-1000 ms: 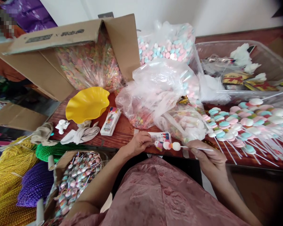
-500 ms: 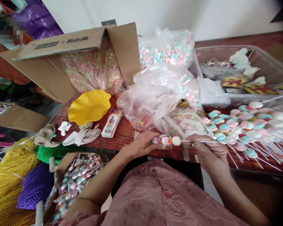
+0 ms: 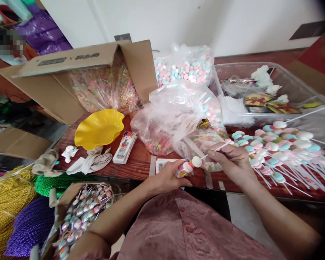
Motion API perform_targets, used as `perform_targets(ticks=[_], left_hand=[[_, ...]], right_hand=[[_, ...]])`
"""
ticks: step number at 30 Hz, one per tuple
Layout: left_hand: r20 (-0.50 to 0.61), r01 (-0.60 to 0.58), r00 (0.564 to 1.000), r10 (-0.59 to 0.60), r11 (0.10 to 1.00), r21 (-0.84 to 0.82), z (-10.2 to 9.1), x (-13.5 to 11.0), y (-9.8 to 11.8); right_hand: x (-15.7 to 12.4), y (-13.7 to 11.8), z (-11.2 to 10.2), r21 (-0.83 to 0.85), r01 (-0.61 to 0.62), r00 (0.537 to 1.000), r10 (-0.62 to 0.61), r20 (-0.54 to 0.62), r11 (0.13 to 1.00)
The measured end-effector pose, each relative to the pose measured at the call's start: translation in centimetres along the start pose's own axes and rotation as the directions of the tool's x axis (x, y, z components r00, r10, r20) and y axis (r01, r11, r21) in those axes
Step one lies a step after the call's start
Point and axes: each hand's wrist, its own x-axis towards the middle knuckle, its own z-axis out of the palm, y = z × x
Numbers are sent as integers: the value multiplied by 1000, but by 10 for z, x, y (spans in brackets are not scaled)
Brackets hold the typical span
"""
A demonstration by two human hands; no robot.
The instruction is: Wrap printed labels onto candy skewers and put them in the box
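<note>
My right hand (image 3: pixel 231 159) pinches the white stick (image 3: pixel 222 146) of a marshmallow skewer (image 3: pixel 196 161). The skewer slants down to the left, a round white marshmallow showing nearest the stick. My left hand (image 3: pixel 166 177) is closed around a small printed clear wrapper (image 3: pixel 182 171), with the skewer's candy end inside it. The thumb and fingers partly hide the wrapper. Beneath the hands a printed packet (image 3: pixel 161 164) lies flat on the wooden table (image 3: pixel 141 164). To the right, a pile of finished-looking marshmallow skewers (image 3: pixel 273 148) lies with sticks pointing various ways.
Behind the hands slump clear bags of candy (image 3: pixel 176 119). A yellow wavy bowl (image 3: pixel 99 129), a stack of printed wrappers (image 3: pixel 125 147) and a cloth (image 3: pixel 90 162) sit left. A clear bin (image 3: pixel 284 68) stands back right. Below left is a box of wrapped skewers (image 3: pixel 83 209).
The skewer has tilted, its stick end now higher, and more of its candy is in the wrapper. My right hand has moved up the stick; the view has shifted slightly.
</note>
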Motion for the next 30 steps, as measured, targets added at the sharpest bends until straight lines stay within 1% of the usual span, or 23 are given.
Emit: perform_targets(ticks=[3, 5, 10, 12, 15, 18, 20, 22, 24, 26, 28, 30], left_hand=[[56, 12, 998, -3, 988, -156, 1, 3, 2], [86, 19, 996, 0, 975, -221, 3, 5, 3], [43, 37, 999, -27, 961, -273, 5, 12, 8], [38, 15, 999, -4, 953, -303, 5, 15, 11], [35, -30, 998, 43, 947, -319, 6, 18, 13], [22, -65, 997, 75, 950, -306, 8, 21, 14], [-3, -72, 997, 75, 943, -325, 8, 22, 13], [-16, -56, 998, 54, 914, -401, 6, 20, 12], [17, -20, 999, 33, 866, -499, 2, 17, 11], [110, 48, 994, 17, 827, -561, -1, 13, 12], [208, 123, 978, -5, 818, -562, -2, 10, 13], [249, 153, 968, -15, 823, -547, 0, 8, 16]], right_hand=[[3, -7, 5, -5, 25, 999, -25, 20, 1000], [6, -12, 8, -5, 47, 998, -47, 46, 999], [12, -20, 14, -33, 73, 989, -68, 129, 997], [12, -20, 19, -41, 69, 988, -63, 142, 997], [7, -13, 31, -21, 50, 989, -46, 140, 999], [-1, -3, 44, -1, 13, 987, -13, 163, 1000], [-5, 2, 47, -10, -21, 984, 23, 177, 1000], [-6, 4, 45, 4, -71, 982, 69, 175, 997], [-6, 1, 40, 54, -127, 982, 117, 151, 990], [-3, -3, 35, 92, -155, 980, 141, 141, 984], [0, -7, 33, 111, -155, 975, 133, 181, 982], [4, -11, 32, 132, -146, 967, 114, 229, 980]])
